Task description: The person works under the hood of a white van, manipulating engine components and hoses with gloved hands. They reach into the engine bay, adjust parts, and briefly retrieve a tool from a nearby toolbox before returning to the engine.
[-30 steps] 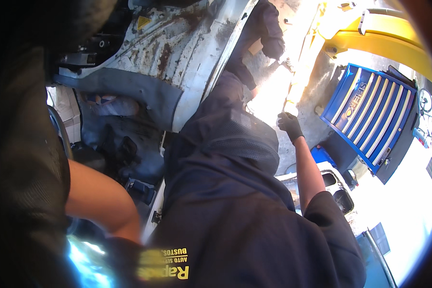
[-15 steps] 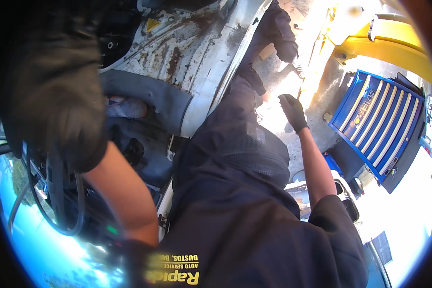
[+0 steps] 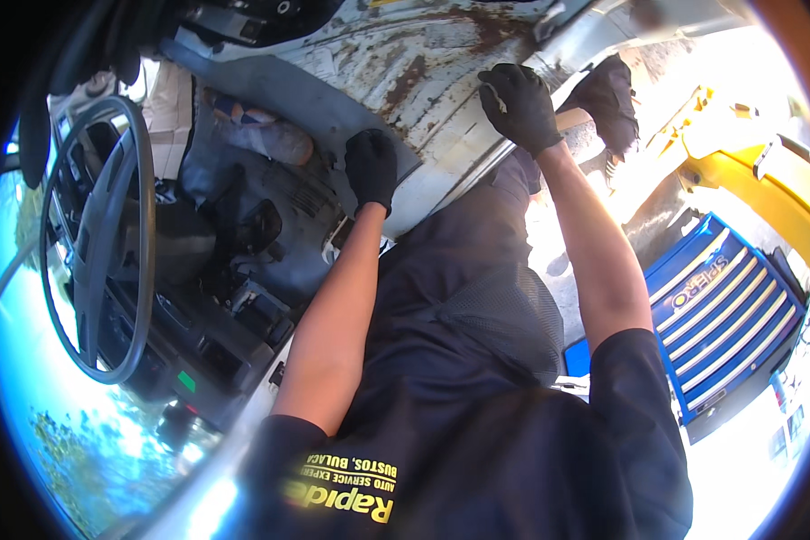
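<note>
Left hand (image 3: 371,168) over grey mat (image 3: 328,112); right hand (image 3: 519,108) perhaps touching rusted panel (image 3: 423,76).

The head view looks steeply down from the person's own head, through the left of two side-by-side fisheye lenses. The black shirt (image 3: 495,432) sits closest, filling the lower edge; the left hand (image 3: 370,166) and right hand (image 3: 517,103) lie farther out, in the upper half, near the rust-stained metal panel's (image 3: 423,67) lower edge. Its span runs from the steering wheel (image 3: 97,243) at left to the blue tool chest (image 3: 729,315) at right, bending toward a dark rim.
</note>
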